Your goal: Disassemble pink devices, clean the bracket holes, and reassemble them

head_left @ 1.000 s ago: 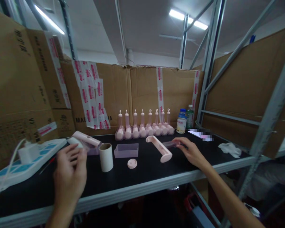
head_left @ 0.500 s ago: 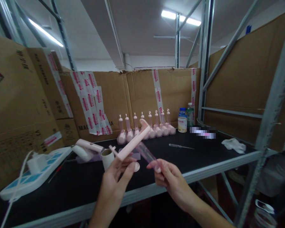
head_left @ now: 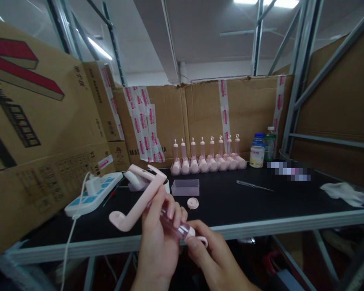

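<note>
My left hand [head_left: 164,234] is closed around a clear pinkish tube [head_left: 171,224] and a long pink plastic part [head_left: 142,200], whose rounded foot points down to the left. At the tube's lower right end, my right hand [head_left: 209,250] pinches a pale pink cap with a loop [head_left: 202,241]; cap and tube end touch. Beyond my hands, a small round pink disc [head_left: 193,203] lies on the black tabletop, with a translucent purple tray [head_left: 186,188] behind it. Further back stands a row of several pink pieces with looped tops [head_left: 212,162].
At the left are a white power strip [head_left: 92,198] with a cable and more pink-and-white parts [head_left: 135,180]. To the right lie a screwdriver [head_left: 253,185], a white cloth [head_left: 344,195] and a blue-lidded jar [head_left: 257,155]. Cardboard walls [head_left: 200,117] and metal posts surround the shelf.
The long pink part has turned so its rounded foot is at the lower left. My hands have come together, bringing the tube into my left hand. The view has shifted left.
</note>
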`<state>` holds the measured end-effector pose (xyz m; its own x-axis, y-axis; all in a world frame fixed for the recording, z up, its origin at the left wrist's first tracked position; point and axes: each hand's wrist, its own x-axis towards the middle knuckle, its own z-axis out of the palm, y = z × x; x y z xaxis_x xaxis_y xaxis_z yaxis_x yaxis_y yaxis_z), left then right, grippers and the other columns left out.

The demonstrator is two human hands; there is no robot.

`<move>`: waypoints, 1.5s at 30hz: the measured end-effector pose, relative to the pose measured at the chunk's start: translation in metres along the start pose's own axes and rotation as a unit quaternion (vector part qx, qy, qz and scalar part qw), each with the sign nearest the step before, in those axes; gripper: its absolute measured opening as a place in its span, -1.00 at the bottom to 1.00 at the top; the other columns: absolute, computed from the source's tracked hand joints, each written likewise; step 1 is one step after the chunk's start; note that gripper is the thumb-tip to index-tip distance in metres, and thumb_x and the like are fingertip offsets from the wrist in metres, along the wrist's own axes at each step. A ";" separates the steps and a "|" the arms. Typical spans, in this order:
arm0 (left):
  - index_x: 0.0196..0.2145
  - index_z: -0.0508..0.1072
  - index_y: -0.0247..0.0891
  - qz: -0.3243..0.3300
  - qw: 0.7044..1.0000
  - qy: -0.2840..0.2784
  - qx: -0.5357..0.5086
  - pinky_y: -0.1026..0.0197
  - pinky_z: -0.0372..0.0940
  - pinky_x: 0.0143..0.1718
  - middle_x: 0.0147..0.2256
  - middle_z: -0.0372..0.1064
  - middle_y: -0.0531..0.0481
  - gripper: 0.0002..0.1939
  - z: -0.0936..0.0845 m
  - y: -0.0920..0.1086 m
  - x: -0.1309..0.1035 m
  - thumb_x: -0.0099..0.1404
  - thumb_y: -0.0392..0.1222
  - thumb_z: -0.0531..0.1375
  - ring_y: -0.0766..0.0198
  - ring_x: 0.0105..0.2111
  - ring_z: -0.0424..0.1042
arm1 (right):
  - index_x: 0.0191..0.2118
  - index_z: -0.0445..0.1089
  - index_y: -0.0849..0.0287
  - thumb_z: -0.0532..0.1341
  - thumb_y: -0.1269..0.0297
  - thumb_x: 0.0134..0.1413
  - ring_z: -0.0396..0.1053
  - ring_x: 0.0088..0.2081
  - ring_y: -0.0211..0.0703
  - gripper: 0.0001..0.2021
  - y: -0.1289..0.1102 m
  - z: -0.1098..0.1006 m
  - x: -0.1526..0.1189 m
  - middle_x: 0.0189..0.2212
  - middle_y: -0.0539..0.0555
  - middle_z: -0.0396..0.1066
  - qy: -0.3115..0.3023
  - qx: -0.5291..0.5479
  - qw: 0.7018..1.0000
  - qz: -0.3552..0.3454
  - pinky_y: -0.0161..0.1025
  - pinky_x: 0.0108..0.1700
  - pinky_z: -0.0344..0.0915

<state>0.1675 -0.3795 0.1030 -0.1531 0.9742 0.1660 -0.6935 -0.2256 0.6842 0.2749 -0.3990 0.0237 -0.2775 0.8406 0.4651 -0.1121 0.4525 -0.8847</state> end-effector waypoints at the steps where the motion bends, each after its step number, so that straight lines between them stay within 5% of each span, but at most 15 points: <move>1: -0.52 0.25 -0.25 -0.012 1.000 -0.003 -0.003 0.38 0.17 -0.65 -0.67 0.06 0.23 -0.67 0.000 0.003 -0.001 0.25 -0.20 0.33 0.49 -0.72 0.06 | -0.11 0.40 0.23 0.06 -0.04 0.42 0.11 -0.44 -0.33 -0.60 -0.001 0.001 0.000 -0.44 -0.05 0.21 -0.001 -0.021 1.000 -0.007 -0.36 -0.41 0.04; 7: -0.59 0.19 -0.24 -0.043 0.999 -0.023 -0.020 0.38 0.06 -0.78 -0.74 -0.03 0.22 -0.64 -0.001 0.024 -0.004 0.36 -0.28 0.14 0.48 -0.80 -0.08 | -0.05 0.34 0.21 0.05 0.16 0.42 0.27 -0.44 -0.29 -0.76 -0.002 0.008 0.007 -0.40 0.00 0.37 -0.021 -0.144 0.983 -0.114 -0.34 -0.36 0.14; 15: -0.62 0.15 -0.22 -0.063 0.998 -0.022 0.021 0.40 0.03 -0.82 -0.77 -0.07 0.23 -0.62 -0.011 0.047 -0.008 0.34 -0.27 0.13 0.48 -0.84 -0.13 | 0.03 0.23 0.17 0.00 0.10 0.45 0.43 -0.34 -0.14 -0.73 0.006 0.021 0.016 -0.25 0.16 0.47 -0.056 -0.214 0.945 -0.243 -0.27 -0.27 0.32; 29: -0.66 0.17 -0.22 -0.061 0.998 -0.006 0.016 0.37 -0.01 -0.86 -0.80 -0.11 0.22 -0.58 -0.012 0.048 -0.010 0.37 -0.29 0.08 0.46 -0.85 -0.20 | 0.02 0.21 0.16 -0.04 -0.03 0.45 0.44 -0.32 -0.08 -0.64 0.009 0.020 0.017 -0.27 0.16 0.45 -0.097 -0.200 0.950 -0.221 -0.23 -0.25 0.35; 45: -0.64 0.11 -0.21 -0.038 0.999 -0.007 0.031 0.36 -0.05 -0.82 -0.79 -0.11 0.22 -0.63 -0.014 0.046 -0.006 0.28 -0.31 0.12 0.46 -0.86 -0.11 | 0.02 0.26 0.16 0.04 0.05 0.43 0.48 -0.23 -0.08 -0.71 -0.004 0.012 0.019 -0.16 0.19 0.49 -0.136 -0.194 0.958 -0.162 -0.25 -0.18 0.36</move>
<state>0.1267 -0.3960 0.1234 -0.0907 0.9883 0.1222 -0.6581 -0.1516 0.7375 0.2583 -0.3881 0.0358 -0.5316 0.5534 0.6412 0.1138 0.7968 -0.5934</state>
